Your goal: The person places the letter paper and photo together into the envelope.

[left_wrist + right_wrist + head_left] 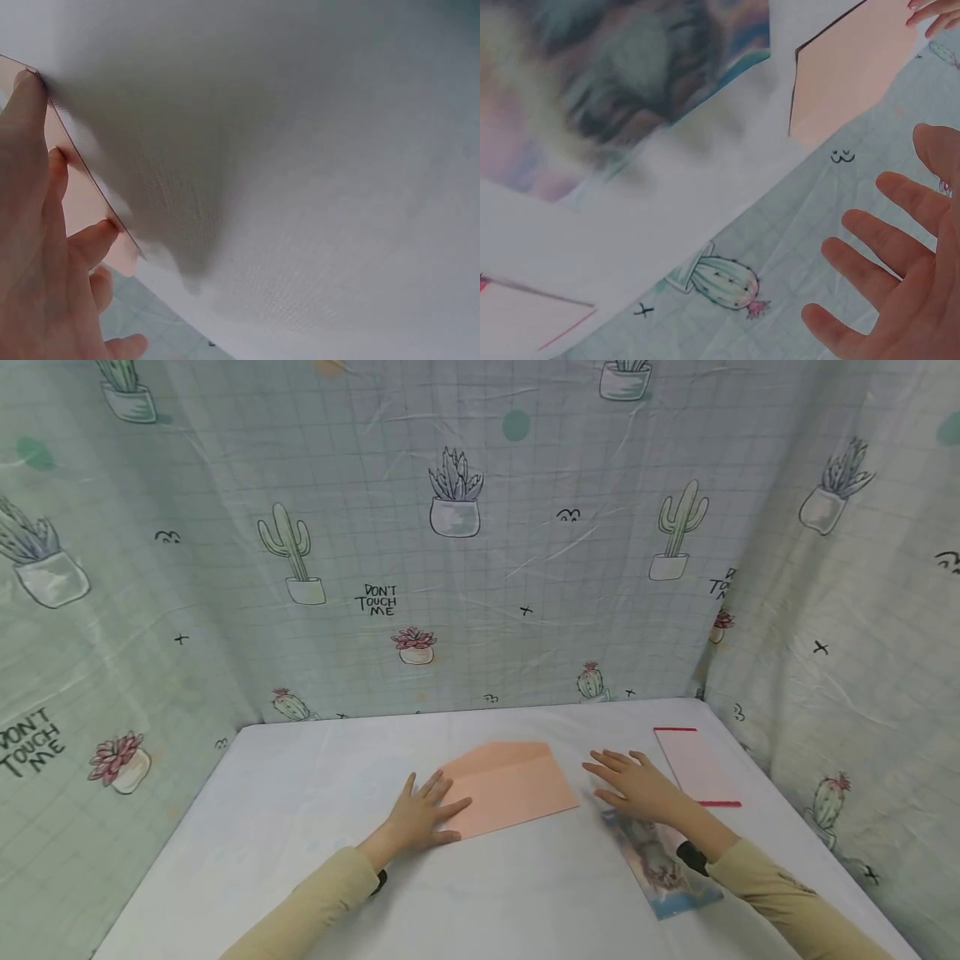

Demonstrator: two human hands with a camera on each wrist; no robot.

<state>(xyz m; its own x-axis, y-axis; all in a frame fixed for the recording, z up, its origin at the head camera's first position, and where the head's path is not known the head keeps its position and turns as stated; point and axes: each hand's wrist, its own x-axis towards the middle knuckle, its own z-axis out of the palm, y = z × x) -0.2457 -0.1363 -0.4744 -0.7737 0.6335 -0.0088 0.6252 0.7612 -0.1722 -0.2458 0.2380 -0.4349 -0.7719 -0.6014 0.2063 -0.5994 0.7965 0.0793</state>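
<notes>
A peach paper envelope (513,785) lies in the middle of the white table, its flap unfolded toward the back. My left hand (416,817) rests on the envelope's left end, fingers spread; in the left wrist view several fingertips (109,229) touch along the paper's edge. To the right of the envelope, my right hand (637,787) holds nothing, its fingers extended above the table. Partly beneath that hand and forearm lies a glossy printed picture (663,881) with blue and brown tones. The right wrist view shows the same picture (637,82) apart from the fingers.
A pale pink sheet with red strips at both ends (697,764) lies at the table's back right, close to its right edge. Cactus-print curtains (480,568) rise behind the table (322,793) and along both sides.
</notes>
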